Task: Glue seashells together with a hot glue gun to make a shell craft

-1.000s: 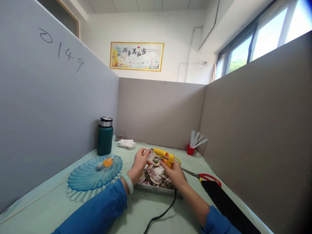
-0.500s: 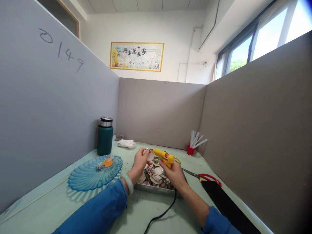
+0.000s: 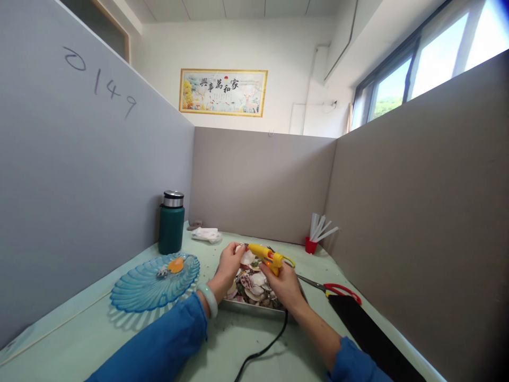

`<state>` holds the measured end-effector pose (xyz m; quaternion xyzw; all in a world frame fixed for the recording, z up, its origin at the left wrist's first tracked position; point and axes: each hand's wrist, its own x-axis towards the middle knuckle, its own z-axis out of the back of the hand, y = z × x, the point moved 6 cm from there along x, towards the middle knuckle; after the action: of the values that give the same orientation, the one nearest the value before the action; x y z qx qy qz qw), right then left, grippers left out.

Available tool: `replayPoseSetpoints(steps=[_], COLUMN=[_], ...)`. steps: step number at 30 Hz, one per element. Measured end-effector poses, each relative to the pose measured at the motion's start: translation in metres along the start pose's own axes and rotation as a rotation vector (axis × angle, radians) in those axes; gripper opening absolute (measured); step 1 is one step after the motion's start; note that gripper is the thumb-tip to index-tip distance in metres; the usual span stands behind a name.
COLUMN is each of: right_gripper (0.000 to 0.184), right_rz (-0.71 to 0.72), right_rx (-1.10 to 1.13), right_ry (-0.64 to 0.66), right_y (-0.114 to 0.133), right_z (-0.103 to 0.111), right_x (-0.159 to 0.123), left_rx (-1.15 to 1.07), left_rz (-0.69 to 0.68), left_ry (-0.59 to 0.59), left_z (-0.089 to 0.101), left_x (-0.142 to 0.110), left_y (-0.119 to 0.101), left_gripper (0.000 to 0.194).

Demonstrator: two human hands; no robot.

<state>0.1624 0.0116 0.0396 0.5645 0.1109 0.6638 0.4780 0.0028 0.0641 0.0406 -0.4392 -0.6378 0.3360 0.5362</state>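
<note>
Right hand [image 3: 287, 286]'s curled round a yellow plastic glue gun [image 3: 260, 252], left hand [image 3: 229, 264]'s pinched near-shut, something tiny [image 3: 240, 245] held. Pale green worktop [image 3: 222, 345], flat grey panels [image 3: 262, 183] along three edges, white wall [image 3: 294, 48] beyond.

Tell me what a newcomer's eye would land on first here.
Probably the bright yellow glue gun, held in the right hand above a metal tray heaped with seashells. Next might come the blue scalloped plate on the left, with an orange piece on it, and the dark green bottle standing just behind.
</note>
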Motion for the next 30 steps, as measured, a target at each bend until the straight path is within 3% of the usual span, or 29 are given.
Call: replayPoseSetpoints(steps=[11, 30], right_gripper=[0.037, 0.04], right_rz=[-0.012, 0.017], right_rx=[0.053, 0.006], right_ry=[-0.04, -0.033], right_y=[-0.0035, -0.003], right_z=[0.0033, 0.0011], right_x=[0.0024, 0.0], left_rx=[0.048, 0.037], left_rz=[-0.01, -0.002], left_ry=[-0.11, -0.04], left_z=[0.0103, 0.0052], left_x=[0.0071, 0.0057], left_y=[0.0063, 0.0063], left_gripper=[0.026, 0.029])
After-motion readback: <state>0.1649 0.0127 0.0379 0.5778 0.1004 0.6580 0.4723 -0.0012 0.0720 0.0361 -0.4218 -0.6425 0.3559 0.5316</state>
